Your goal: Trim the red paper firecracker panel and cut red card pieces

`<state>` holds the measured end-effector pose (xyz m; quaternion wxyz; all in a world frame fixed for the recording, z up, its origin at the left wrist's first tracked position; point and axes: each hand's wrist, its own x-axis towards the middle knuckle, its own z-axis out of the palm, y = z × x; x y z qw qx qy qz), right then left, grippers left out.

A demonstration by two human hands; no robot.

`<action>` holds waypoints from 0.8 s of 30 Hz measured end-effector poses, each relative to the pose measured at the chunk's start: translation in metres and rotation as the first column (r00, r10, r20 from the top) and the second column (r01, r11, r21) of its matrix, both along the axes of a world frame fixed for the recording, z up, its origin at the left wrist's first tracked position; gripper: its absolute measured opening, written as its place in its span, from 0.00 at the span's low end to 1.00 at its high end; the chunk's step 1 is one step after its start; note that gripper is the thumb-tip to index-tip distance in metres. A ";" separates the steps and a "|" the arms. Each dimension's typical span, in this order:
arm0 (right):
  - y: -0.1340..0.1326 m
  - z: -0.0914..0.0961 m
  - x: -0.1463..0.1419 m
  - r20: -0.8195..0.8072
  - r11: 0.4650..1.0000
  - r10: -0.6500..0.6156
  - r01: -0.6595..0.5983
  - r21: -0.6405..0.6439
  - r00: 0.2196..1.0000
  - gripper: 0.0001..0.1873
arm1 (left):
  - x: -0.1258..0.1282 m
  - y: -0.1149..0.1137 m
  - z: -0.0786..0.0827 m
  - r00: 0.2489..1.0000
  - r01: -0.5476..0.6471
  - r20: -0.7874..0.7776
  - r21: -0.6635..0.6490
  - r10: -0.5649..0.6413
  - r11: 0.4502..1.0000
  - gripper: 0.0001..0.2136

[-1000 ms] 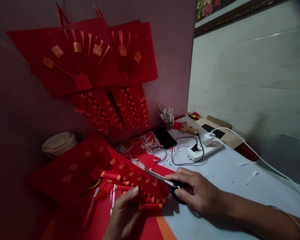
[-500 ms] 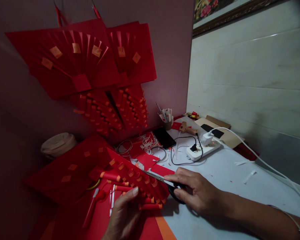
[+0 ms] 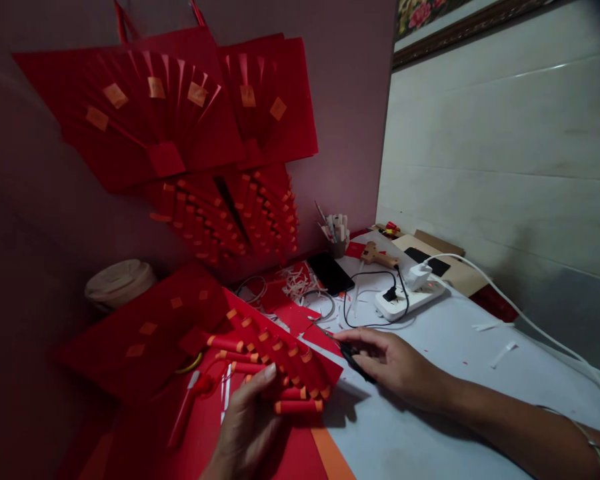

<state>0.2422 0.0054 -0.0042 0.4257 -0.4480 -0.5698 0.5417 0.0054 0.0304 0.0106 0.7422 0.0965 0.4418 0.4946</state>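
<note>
My left hand (image 3: 250, 413) grips a red paper firecracker decoration (image 3: 285, 357), thumb on its near side. Rows of red paper rolls with orange bands cover the sheet. Black-handled scissors (image 3: 356, 363) are in my right hand (image 3: 397, 367), just right of the decoration and apart from it, blades pointing up and left. Under my left hand lies red paper (image 3: 145, 440) with an orange edge strip. Left of it rest a red pen-like stick with a pale tip (image 3: 184, 410) and a larger red card (image 3: 145, 333) bearing small orange squares.
Red fan decorations (image 3: 165, 113) with firecracker rolls hang on the wall. Behind my hands are paper scraps (image 3: 300, 283), a black phone (image 3: 331, 272), a glue gun (image 3: 377, 255), a power strip (image 3: 405, 300) with cables, and a pen cup (image 3: 337, 243). A white round bundle (image 3: 120, 283) sits left.
My right hand has drawn the scissors back from the decoration, whose rolls they overlapped before. The blades look closer together now. My left hand keeps its hold, and the view has shifted slightly.
</note>
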 end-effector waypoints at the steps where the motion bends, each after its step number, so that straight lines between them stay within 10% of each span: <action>1: 0.002 -0.001 0.000 -0.038 0.998 0.012 -0.014 -0.059 0.999 0.20 | 0.001 0.000 0.001 1.000 -0.013 0.002 -0.002 0.013 1.000 0.11; 24: -0.006 0.000 -0.007 -0.047 0.966 0.053 -0.063 -0.252 0.998 0.23 | 0.000 -0.001 0.009 0.986 -0.151 0.072 -0.010 0.151 0.989 0.11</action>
